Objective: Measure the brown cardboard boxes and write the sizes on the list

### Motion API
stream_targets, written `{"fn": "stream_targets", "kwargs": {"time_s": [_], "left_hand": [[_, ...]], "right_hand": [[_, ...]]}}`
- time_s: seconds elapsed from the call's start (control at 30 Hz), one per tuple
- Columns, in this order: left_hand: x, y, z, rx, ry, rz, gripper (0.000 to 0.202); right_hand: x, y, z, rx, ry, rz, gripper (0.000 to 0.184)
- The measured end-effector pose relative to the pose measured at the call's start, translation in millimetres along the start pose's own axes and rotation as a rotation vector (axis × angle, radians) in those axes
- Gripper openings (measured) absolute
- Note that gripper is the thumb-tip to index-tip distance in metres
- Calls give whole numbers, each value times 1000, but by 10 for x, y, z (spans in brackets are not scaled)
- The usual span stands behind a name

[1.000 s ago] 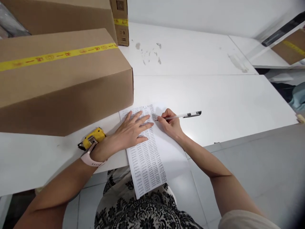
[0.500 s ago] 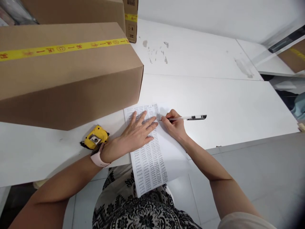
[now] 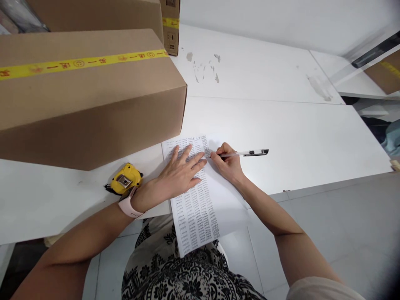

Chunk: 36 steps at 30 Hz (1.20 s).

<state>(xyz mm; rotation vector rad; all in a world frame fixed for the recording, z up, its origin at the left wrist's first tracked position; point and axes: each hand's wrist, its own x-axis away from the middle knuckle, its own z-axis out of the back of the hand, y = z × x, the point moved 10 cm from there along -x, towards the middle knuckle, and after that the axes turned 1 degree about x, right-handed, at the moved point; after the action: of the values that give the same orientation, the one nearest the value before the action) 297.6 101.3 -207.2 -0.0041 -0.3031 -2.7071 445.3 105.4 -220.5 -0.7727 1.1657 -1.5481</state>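
A sheet of paper (image 3: 226, 204) covered with columns of handwritten figures lies on the white table, its lower part hanging over the front edge above my lap. My left hand (image 3: 179, 173) rests flat on the upper part of the sheet, fingers spread, hiding some of the writing. In my right hand (image 3: 229, 164) is a clear-barrelled pen (image 3: 254, 153) with a black end, its tip at the paper beside the rightmost column. Just left of my left wrist sits a yellow tape measure (image 3: 126, 179).
A large cardboard box (image 3: 93, 100) with yellow printed tape fills the left side, close to the paper's top corner. Behind it stand more cartons (image 3: 171, 39). The white table (image 3: 281, 137) stretches right, with peeled marks further back. Another box (image 3: 386, 73) is at far right.
Almost nothing differs. The pen's upper end has shifted slightly left and up, and the whole view has moved by a few pixels. My left hand stays in place.
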Motion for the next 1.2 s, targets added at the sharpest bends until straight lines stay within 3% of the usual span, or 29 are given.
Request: {"fn": "stream_targets", "kwargs": {"time_s": [1.2], "left_hand": [[3,-1,5,2,4,-4,55]], "right_hand": [[-13,-46,76,16,69,1,31]]}}
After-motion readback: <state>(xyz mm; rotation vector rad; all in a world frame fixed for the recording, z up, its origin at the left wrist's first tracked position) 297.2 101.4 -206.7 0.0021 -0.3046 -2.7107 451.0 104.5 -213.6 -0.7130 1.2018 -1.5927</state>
